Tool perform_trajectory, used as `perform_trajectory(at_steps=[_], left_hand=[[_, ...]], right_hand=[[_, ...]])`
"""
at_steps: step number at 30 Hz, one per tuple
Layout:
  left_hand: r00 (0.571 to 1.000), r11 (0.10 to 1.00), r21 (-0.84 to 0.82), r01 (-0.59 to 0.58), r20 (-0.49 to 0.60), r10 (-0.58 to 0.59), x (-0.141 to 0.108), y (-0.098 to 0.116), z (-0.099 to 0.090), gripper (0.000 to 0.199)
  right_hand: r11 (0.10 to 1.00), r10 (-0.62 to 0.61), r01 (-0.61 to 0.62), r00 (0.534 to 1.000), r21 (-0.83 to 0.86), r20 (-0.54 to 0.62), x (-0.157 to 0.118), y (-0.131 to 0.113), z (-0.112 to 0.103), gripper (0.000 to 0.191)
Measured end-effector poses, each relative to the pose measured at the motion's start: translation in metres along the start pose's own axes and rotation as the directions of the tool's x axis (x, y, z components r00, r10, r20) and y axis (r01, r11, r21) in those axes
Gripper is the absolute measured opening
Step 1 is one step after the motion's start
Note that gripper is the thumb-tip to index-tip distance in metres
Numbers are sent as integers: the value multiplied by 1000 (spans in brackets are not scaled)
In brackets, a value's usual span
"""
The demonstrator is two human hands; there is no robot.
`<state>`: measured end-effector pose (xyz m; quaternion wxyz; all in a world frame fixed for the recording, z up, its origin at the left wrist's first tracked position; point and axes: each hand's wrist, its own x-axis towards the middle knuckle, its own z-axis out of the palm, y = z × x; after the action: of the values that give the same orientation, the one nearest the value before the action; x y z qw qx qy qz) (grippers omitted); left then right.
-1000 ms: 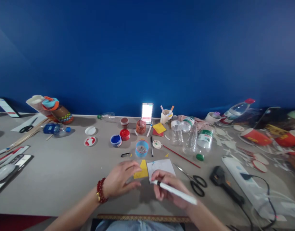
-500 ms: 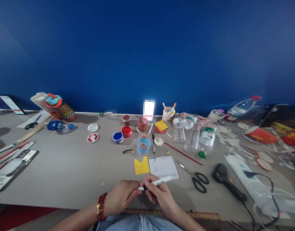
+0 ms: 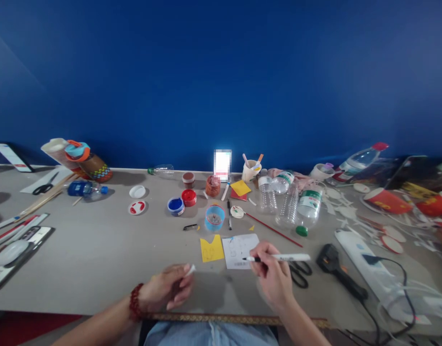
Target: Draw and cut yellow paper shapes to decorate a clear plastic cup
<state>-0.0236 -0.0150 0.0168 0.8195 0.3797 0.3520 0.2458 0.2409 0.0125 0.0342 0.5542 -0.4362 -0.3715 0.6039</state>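
Observation:
Pinched in my right hand (image 3: 273, 271) is a white marker (image 3: 295, 257), its black tip bare and pointing left above the white paper (image 3: 240, 247), which bears small drawn marks. My left hand (image 3: 166, 287), with a red bead bracelet at the wrist, grips a small white marker cap (image 3: 190, 270) between thumb and finger. Left of the paper lies a yellow paper piece (image 3: 212, 248) with a notched top edge and faint drawing. Behind it stands a blue-rimmed clear cup (image 3: 214, 219). The scissors (image 3: 300, 274) lie partly hidden behind my right hand and the marker.
Open blue paint (image 3: 176, 205) and red paint (image 3: 188, 197) jars stand beyond the yellow piece. Clear plastic bottles (image 3: 309, 209) lie at the back right. A black handheld device (image 3: 339, 271) and a white power strip (image 3: 372, 274) occupy the right side. A red-handled brush (image 3: 275, 230) lies behind the paper.
My hands have moved apart and the marker has come out of its cap. The right hand has gone right and forward with the marker; the left has drawn leftward with the cap.

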Motion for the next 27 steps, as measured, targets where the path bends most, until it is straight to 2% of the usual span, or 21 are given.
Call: perform_trajectory(at_steps=[3, 6, 8, 10, 11, 13, 18, 22, 27], left_hand=[[973, 930, 338, -145, -123, 196, 2, 13, -29, 41], [923, 850, 490, -191, -205, 325, 11, 28, -43, 40], [875, 690, 706, -163, -219, 431, 18, 35, -43, 31], [820, 386, 920, -62, -174, 546, 27, 38, -38, 27], [816, 320, 946, -48, -147, 559, 31, 38, -36, 21], [817, 242, 969, -38, -109, 566, 41, 35, -32, 11], [829, 89, 995, -34, -22, 559, 61, 27, -33, 6], [842, 21, 999, -37, 20, 539, 60, 28, -35, 9], [859, -2, 999, -51, 45, 510, 48, 32, -34, 10]], right_hand=[[993, 80, -74, 994, -96, 68, 9, -6, -9, 21], [980, 145, -134, 987, -146, 69, 9, 8, -3, 26], [977, 125, -110, 990, -185, 70, 7, 22, 4, 28], [973, 101, -80, 991, -219, 90, 6, 32, 9, 28], [971, 95, -68, 990, -228, 107, 6, 35, 12, 27], [969, 94, -55, 983, -241, 156, 6, 39, 16, 25], [958, 108, -39, 968, -285, 228, 7, 43, 24, 18], [937, 61, 19, 974, -350, 216, 10, 45, 27, 12], [905, 35, 86, 961, -416, 274, 11, 47, 37, 10]])
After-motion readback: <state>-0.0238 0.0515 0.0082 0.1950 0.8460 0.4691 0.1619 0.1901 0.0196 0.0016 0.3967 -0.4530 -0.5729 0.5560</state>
